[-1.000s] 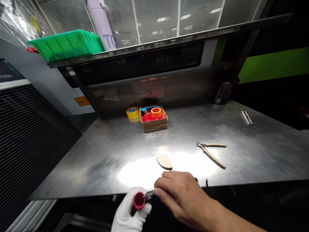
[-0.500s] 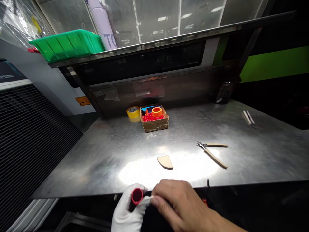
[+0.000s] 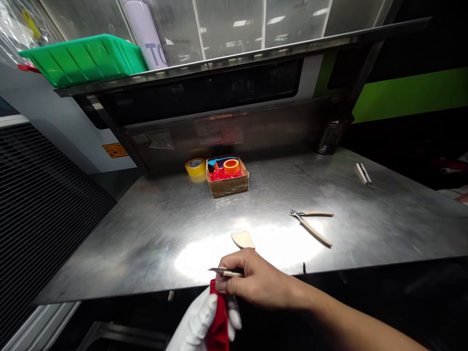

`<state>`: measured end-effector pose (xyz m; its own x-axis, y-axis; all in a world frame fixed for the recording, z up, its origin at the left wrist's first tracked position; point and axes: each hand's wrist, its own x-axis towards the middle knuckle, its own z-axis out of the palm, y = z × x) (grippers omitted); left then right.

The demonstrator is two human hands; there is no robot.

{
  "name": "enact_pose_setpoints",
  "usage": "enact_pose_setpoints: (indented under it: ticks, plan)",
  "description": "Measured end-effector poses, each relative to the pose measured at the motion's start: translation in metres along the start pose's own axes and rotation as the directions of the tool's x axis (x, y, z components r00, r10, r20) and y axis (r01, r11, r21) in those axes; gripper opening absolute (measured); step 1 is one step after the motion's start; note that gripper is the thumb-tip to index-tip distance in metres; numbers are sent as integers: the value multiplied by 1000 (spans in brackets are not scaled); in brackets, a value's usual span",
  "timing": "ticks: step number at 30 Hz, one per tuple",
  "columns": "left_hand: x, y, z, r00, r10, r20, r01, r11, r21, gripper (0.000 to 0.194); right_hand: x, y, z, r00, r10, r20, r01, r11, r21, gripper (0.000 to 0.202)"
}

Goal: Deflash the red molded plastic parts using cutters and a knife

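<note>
In the head view my left hand (image 3: 195,319), in a white glove, is closed around a red plastic part (image 3: 218,324) just off the table's front edge. My bare right hand (image 3: 263,283) grips a craft knife (image 3: 229,272) with its pointed blade toward the left. The knife is just above the top end of the red part, and my right fingertips are at that end. Behind my right hand lies a flat, pale wedge-shaped piece (image 3: 242,239), partly covered by it. Side cutters (image 3: 315,233) with beige handles lie spread on the table to the right.
A cardboard box (image 3: 229,187) holding red and orange parts stands on the metal table (image 3: 157,219), beside a yellow tape roll (image 3: 196,168). A slim black-and-white object (image 3: 363,174) and a dark bottle (image 3: 330,136) are farther right. Overhead, a shelf carries a green bin (image 3: 91,61).
The red part has turned from end-on to showing its side. My right hand has moved up and left over it, and the knife has come into view. The camera view has shifted slightly.
</note>
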<state>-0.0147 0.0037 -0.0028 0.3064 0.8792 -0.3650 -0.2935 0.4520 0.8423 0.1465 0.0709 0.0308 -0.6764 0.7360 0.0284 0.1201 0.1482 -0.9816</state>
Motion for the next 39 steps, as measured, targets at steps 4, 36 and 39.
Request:
enact_pose_setpoints:
  ticks: [4, 36, 39]
  plan:
    - [0, -4, 7, 989, -65, 131, 109, 924, -366, 44, 4, 9, 0, 998, 13, -62, -18, 997, -81, 16]
    - [0, 10, 1, 975, -211, 69, 188, 619, -763, 60, 8, 29, -34, 905, 65, -421, -402, 462, -791, 17]
    - [0, 10, 1, 977, -200, 72, 183, 619, -764, 60, 9, 29, -35, 906, 71, -418, -399, 473, -785, 17]
